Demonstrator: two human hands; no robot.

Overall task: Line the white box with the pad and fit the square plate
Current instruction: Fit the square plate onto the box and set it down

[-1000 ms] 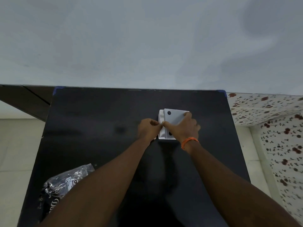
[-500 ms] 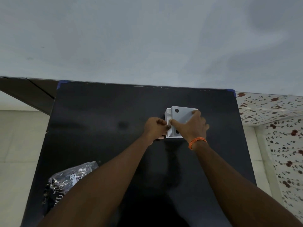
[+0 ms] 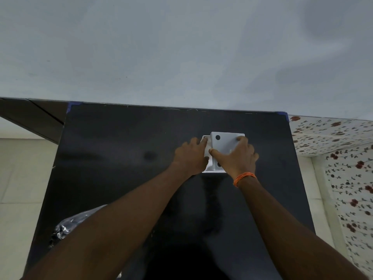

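Observation:
A small white box sits on the black table, right of the middle. A pale grey square plate with dark round holes lies tilted over the box, its left edge raised. My right hand grips the plate, thumb on its left edge and fingers on its far right corner. My left hand rests against the box's left side, fingertips on its far left rim. The pad is hidden under the plate and hands.
A crumpled clear plastic bag with dark print lies at the table's near left, partly behind my left forearm. A pale wall stands behind the table. A floral-patterned surface is to the right, tiled floor to the left.
The left hand has shifted from pinching at the plate's left edge to pressing on the box's left rim. The right hand's fingers spread further across the plate, which sits squarer over the box.

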